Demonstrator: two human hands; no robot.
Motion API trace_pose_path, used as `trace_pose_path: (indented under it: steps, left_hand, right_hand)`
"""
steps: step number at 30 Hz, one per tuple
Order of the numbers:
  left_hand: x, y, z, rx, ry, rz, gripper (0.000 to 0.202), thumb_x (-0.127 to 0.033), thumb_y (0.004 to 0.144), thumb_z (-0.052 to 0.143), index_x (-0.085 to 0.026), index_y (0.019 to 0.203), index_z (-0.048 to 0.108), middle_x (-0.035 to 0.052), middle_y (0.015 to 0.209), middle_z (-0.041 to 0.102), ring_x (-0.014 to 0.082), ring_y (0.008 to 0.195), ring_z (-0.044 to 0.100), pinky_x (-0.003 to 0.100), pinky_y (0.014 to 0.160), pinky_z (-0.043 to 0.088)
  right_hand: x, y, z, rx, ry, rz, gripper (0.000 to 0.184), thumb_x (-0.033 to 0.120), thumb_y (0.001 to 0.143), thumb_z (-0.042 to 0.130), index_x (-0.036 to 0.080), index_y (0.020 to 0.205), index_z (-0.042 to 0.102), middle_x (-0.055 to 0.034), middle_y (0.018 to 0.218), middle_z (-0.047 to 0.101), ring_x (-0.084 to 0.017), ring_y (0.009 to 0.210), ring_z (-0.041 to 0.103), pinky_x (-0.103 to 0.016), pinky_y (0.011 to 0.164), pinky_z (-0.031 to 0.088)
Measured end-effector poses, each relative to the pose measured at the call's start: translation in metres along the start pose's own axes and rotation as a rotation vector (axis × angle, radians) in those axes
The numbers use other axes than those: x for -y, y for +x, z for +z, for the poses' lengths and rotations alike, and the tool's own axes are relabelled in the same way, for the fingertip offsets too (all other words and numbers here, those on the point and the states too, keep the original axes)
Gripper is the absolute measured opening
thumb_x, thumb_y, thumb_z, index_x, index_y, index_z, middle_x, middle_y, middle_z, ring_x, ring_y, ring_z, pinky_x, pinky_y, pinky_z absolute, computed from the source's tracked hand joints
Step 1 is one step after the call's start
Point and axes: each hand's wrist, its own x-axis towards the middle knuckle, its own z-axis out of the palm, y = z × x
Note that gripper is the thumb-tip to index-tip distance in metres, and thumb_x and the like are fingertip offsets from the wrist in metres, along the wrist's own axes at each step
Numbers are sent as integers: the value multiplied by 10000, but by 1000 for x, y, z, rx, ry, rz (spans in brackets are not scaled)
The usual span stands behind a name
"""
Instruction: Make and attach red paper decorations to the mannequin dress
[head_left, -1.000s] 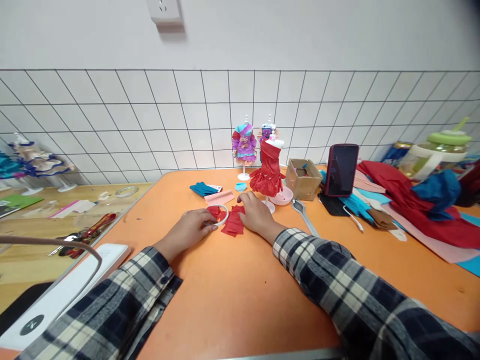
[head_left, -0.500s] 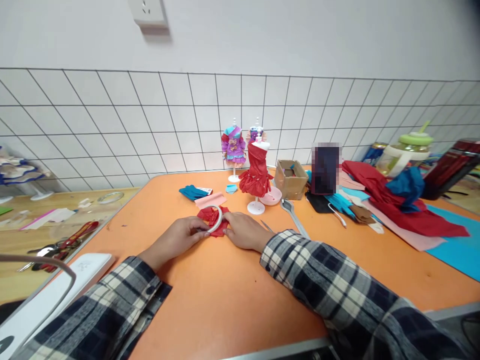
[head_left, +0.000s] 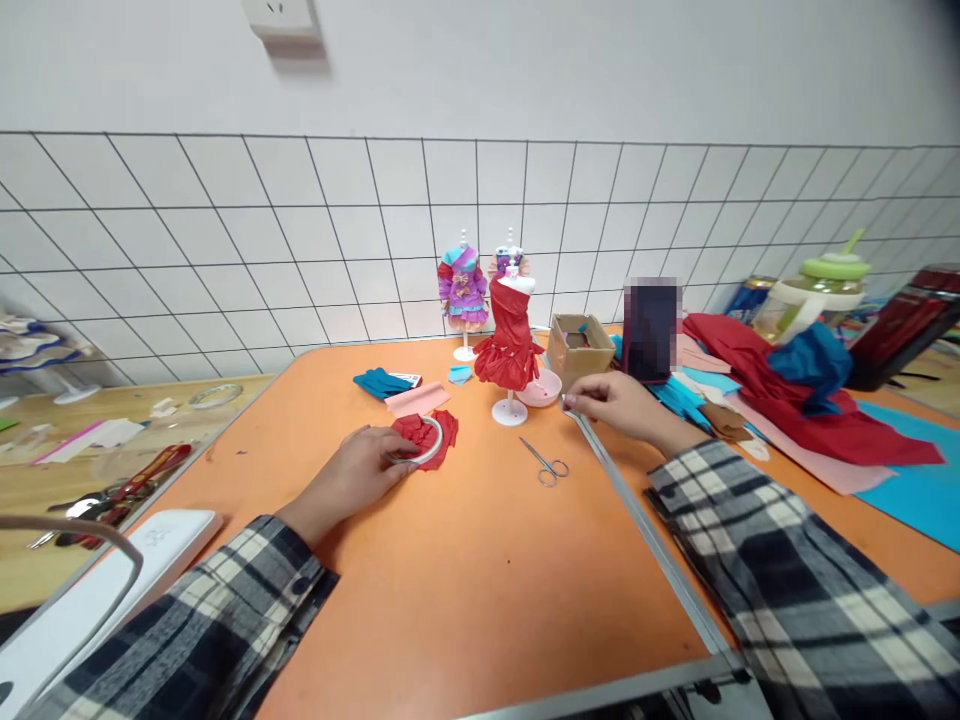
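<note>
My left hand [head_left: 358, 472] rests on the orange table [head_left: 465, 590], and its fingertips grip a white ring [head_left: 421, 447]. The ring lies on a bunch of pleated red cloth [head_left: 439, 432]. Further right, my right hand [head_left: 616, 402] is closed in a pinch on the far end of a long metal ruler [head_left: 637, 520]. The ruler runs back toward me along the table, beside my sleeve. Small scissors [head_left: 548, 466] lie between the two hands. A small mannequin in a red dress [head_left: 511, 345] stands just behind them.
A purple-dressed mannequin [head_left: 461, 290], a cardboard box [head_left: 579, 345], a pink dish [head_left: 541, 392] and an upright phone [head_left: 649, 330] stand at the back. Red cloth [head_left: 810, 420] and blue cloth [head_left: 806, 365] pile up on the right with a green-lidded jug [head_left: 814, 290]. A white device [head_left: 105, 580] and red-handled scissors [head_left: 142, 475] lie at the left.
My right hand has left the red cloth and moved right to the ruler's far end. The small scissors it covered now show. My left hand still holds the ring.
</note>
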Motion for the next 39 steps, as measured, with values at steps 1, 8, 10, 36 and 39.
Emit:
trace_pose_path:
  steps: [1,8,10,36,39]
  left_hand:
    - [-1,0,0,9,7,3,221,-379,814,613,-270,931,766,48,928,761,251,857,651,348,815,455]
    - [-8,-4,-1,-43,-187,-187,339,-502,868,516,-228,968,689,40,990,741,239,915,664,306,790,489]
    - [-9,-5,0,-73,-315,-239,343,-510,886,494,-220,1004,632,34,974,732,228,916,666,299,795,493]
    - [-7,-6,0,-47,-156,-197,364,-510,874,481,-206,999,636,52,991,730,241,906,656,314,795,488]
    - [-6,-6,1,-28,-140,-198,351,-499,886,469,-213,1002,636,44,1006,727,235,913,654,306,797,480]
  right_hand:
    - [-17,1,-3,-34,-38,46,344,398,853,507,125,823,715,-48,735,659,-153,668,544,-257,591,353]
    - [-45,3,20,-22,-259,89,258,354,828,539,168,784,714,-45,753,692,-155,659,562,-243,563,335]
    - [-31,1,33,27,-268,41,224,334,827,549,186,794,714,-33,755,699,-151,669,574,-237,573,339]
    - [-70,32,34,-258,-656,-28,221,243,927,489,187,880,697,-87,903,655,-202,817,599,-284,591,345]
    - [-74,29,31,-357,-576,-33,191,221,935,464,180,929,651,-68,928,658,-180,822,606,-267,636,400]
